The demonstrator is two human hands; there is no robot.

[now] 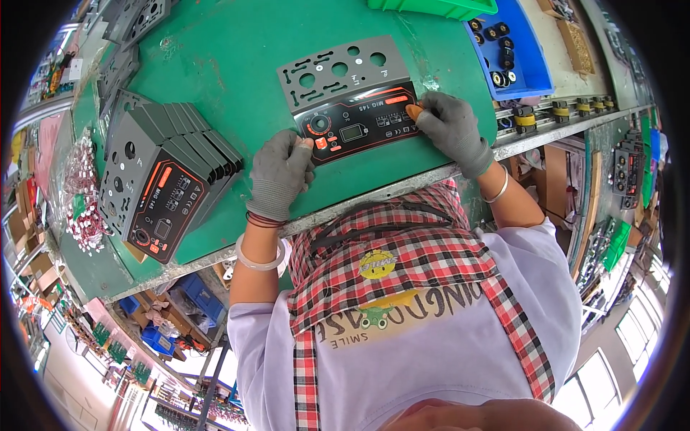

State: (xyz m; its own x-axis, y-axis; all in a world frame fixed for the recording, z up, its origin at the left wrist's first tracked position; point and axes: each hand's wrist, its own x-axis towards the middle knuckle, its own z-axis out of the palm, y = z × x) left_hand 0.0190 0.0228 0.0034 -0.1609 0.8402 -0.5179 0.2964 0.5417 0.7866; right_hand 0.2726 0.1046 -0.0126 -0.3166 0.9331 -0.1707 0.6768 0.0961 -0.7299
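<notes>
While both gloved hands press down near the front edge of the green workbench (pixel 230 65), a grey metal faceplate (pixel 343 70) punched with round holes and slots lies flat between them, its lower half covered by a black control-panel overlay (pixel 359 121) with orange markings, a round dial graphic and a small display window; the left hand (pixel 279 174), in a grey knit glove, rests on the overlay's lower left corner with fingers loosely together and the thumb tip pressing an orange patch, pinching nothing; the right hand (pixel 453 133), gloved likewise, lies on the overlay's right end, and its fingertips pinch a small orange tool (pixel 414 111) against the overlay's edge; toward the left edge of the bench a row of finished faceplates (pixel 162 179) leans stacked, the frontmost already wearing the same black and orange overlay; more bare grey plates (pixel 140 18) lie at the far left corner; at the far right corner a blue bin (pixel 535 61) holds black round sockets (pixel 499 47); a green bin (pixel 431 7) sits beside it at the far edge.
</notes>
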